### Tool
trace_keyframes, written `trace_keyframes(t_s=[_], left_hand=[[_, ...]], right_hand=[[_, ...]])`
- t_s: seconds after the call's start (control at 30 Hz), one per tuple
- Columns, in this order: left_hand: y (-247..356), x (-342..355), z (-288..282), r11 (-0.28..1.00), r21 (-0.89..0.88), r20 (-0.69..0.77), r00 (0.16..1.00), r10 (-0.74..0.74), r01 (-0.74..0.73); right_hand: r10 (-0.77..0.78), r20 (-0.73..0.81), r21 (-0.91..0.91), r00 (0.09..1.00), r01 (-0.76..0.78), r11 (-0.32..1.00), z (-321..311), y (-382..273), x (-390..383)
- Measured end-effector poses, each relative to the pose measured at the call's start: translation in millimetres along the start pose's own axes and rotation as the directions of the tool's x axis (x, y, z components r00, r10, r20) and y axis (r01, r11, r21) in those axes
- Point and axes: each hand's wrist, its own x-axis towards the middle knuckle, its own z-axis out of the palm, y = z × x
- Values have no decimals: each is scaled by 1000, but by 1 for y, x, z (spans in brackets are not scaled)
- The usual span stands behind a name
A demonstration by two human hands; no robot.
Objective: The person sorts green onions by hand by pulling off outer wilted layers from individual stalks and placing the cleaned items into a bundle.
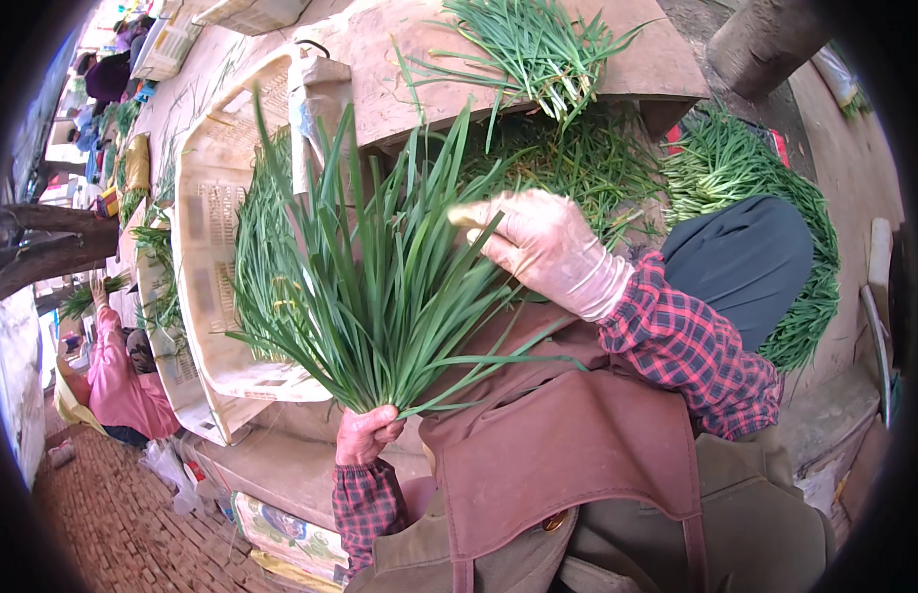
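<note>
Sorting step: left hand (365, 433) clamped on chive bunch (380, 287) base; right hand (543, 242), fingers loosely apart, combs leaves. Next prob needs pinching a bad blade w/o loosening bunch.

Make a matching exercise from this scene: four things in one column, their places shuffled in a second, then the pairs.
1. fanned bunch of long green leaves
2. pale plastic crate
3. loose green leaves on the brown board
4. person in a pink top

a. far left, by the brick floor
b. top centre
c. gripped at its base by the left hand
d. left of the bunch

Pairs: 1-c, 2-d, 3-b, 4-a
</note>
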Motion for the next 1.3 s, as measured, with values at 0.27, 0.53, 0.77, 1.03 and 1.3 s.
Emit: trace_keyframes(t_s=[0.27,0.53,0.77,1.03,1.3], left_hand=[[29,2,24,986,98,-27,990,141,-138],[99,25,64,726,492,-294,694,657,-479],[86,53,42,-166,969,219,328,919,-181],[33,35,48,-556,805,433,435,790,208],[15,22,35,-547,820,420,472,775,168]], right_hand=[[-144,399,-171,905,228,958,16,-15,9],[96,-44,-242,994,-103,965,-24,48,0],[668,-122,502,734,-535,680,-78,54,6],[590,-209,587,780,-382,713,-104,39,12],[458,-184,506,870,-316,803,-107,4,31]])
